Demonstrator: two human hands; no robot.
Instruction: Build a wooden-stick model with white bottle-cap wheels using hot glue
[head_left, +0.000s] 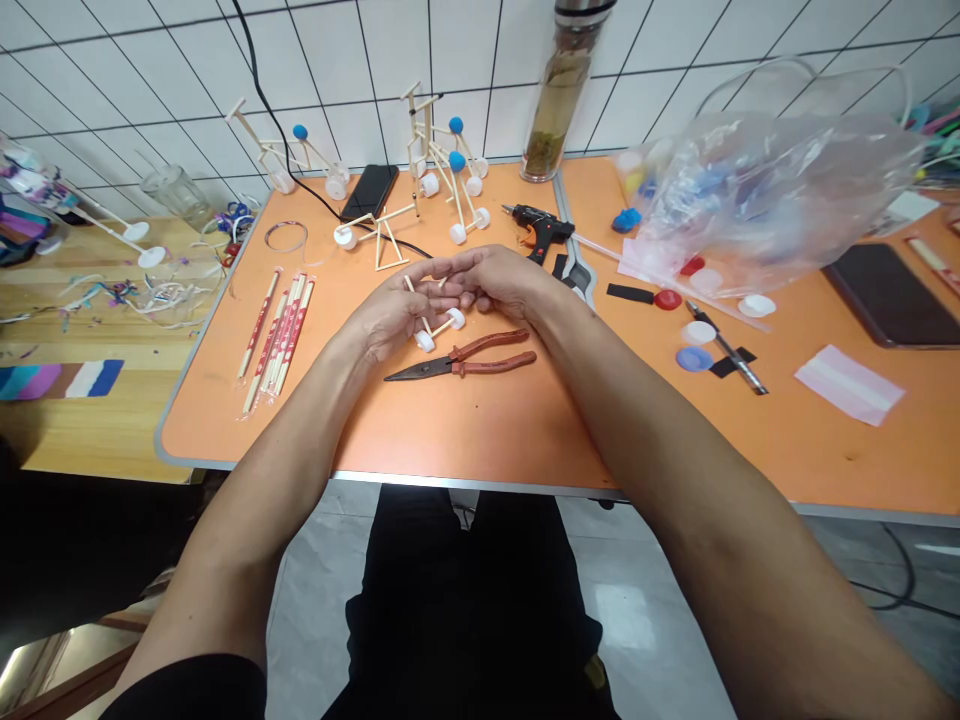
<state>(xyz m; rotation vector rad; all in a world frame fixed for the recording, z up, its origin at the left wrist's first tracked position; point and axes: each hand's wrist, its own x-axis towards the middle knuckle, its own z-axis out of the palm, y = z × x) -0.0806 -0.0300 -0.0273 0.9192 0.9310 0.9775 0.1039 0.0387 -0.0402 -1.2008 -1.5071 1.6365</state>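
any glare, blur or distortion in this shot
Head view: glare patch on the floor, highlights on the plastic bag; head view: wide-angle distortion, wall tile lines fanning out and forearms stretched toward the lower corners; head view: pliers fairly crisp, bag contents hazy.

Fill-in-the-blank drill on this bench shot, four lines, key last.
The wheels on the stick frame at the left hand are coloured ____.
The pliers' tips point to the person's ____.
The tabletop is coloured ____.
The balls on the rear stick models are coloured ____.
Missing words: white; left; orange; blue.
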